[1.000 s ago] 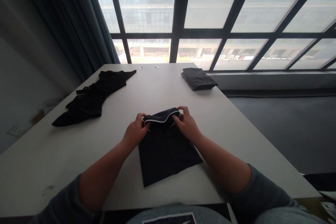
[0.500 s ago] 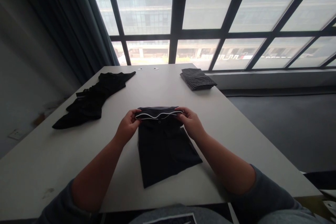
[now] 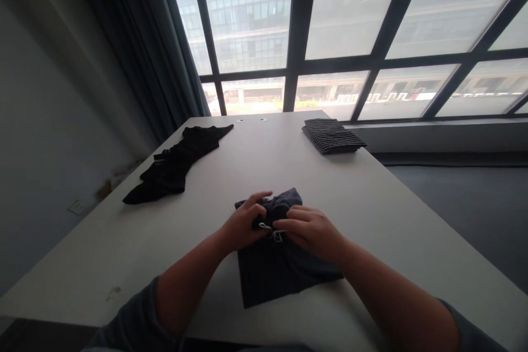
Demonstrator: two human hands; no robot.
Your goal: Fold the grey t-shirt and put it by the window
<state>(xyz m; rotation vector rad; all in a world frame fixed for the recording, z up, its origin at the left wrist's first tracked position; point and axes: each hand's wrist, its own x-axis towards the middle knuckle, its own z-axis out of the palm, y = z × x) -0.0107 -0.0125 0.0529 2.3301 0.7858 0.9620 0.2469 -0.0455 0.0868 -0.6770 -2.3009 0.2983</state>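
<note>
Although its upper end is bunched, the dark navy-grey fabric garment (image 3: 264,280) lies flat over its lower part, close to the near edge of the surface, between the left and right edges. I locate a thin white looped cord (image 3: 277,236) on top of it, at the boundary between the bunched and flat parts.

Hand status: the bare left hand (image 3: 246,224) is on the upper left of the garment, index finger raised and the other fingers bent inward beside the cord. I cannot tell whether it pinches anything. The bare right hand (image 3: 315,232) has its fingers drawn together, tips at the cord; I cannot confirm whether they grip cord, cloth or both. The hands are near each other, the cord between them.

Caution: I judge that the cord could catch or slip under the bunched cloth if one hand pulled without the other. Uneven finger pressure could set creases at the upper end. A drag of either wrist could skew the lower part toward the near edge.

Outward, I note a folded black-and-white striped cloth bundle (image 3: 334,137) by the right edge, toward the far right corner of the white flat tabletop (image 3: 256,165). A crumpled black fabric garment (image 3: 175,165) lies along the left edge, its tip pointing toward the far edge.
</note>
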